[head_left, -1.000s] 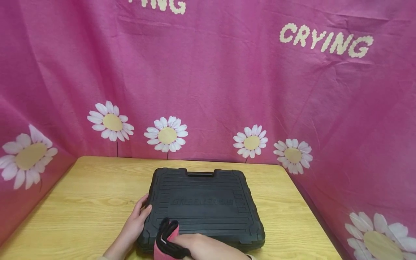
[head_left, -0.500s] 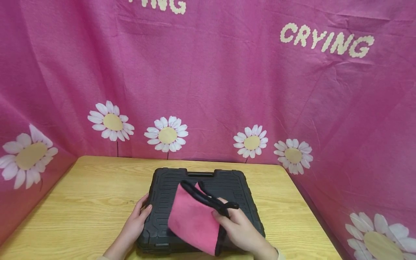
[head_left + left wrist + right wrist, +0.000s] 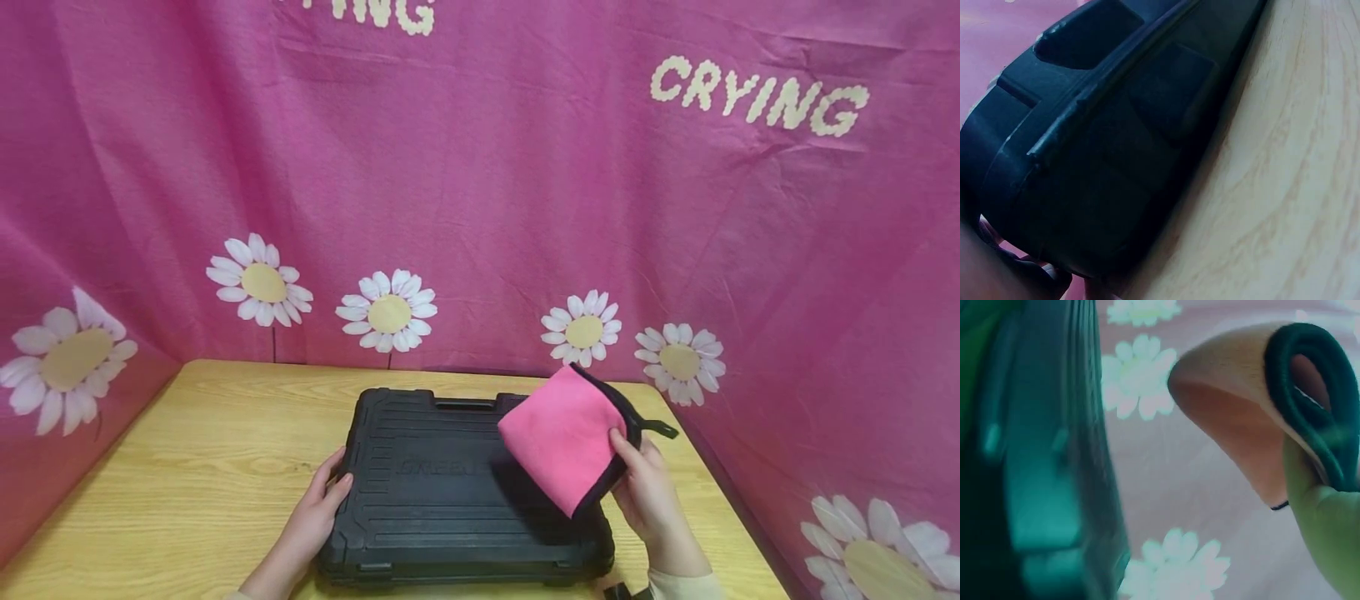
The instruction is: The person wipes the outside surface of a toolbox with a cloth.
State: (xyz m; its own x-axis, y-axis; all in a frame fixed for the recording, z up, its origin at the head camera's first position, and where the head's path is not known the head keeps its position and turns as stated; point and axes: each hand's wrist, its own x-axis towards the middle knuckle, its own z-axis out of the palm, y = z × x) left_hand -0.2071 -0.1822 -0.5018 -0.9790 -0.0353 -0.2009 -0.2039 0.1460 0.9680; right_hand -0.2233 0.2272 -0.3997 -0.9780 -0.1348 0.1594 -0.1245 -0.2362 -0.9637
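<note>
A black hard plastic tool case (image 3: 442, 521) lies closed on the wooden table, its handle at the far side. My left hand (image 3: 309, 512) holds the left edge of the case, thumb on the near part and fingers along the side. In the left wrist view, the dark case side (image 3: 1104, 181) fills much of the frame. Above the right part of the case, my right hand (image 3: 651, 492) pinches a folded pink cloth with black edging (image 3: 558, 437). A black loop sticks out to the right. The right wrist view shows the cloth (image 3: 1229, 400) apart from the case.
The light wooden table (image 3: 240, 433) extends around the case. A pink curtain (image 3: 480, 183) printed with daisies and lettering stands behind and on both sides. A small black object (image 3: 618, 592) shows at the bottom edge, near the right sleeve.
My right hand has carried the pink cloth up from the case's near edge, across its top, toward the right. The left hand and the case have stayed in place.
</note>
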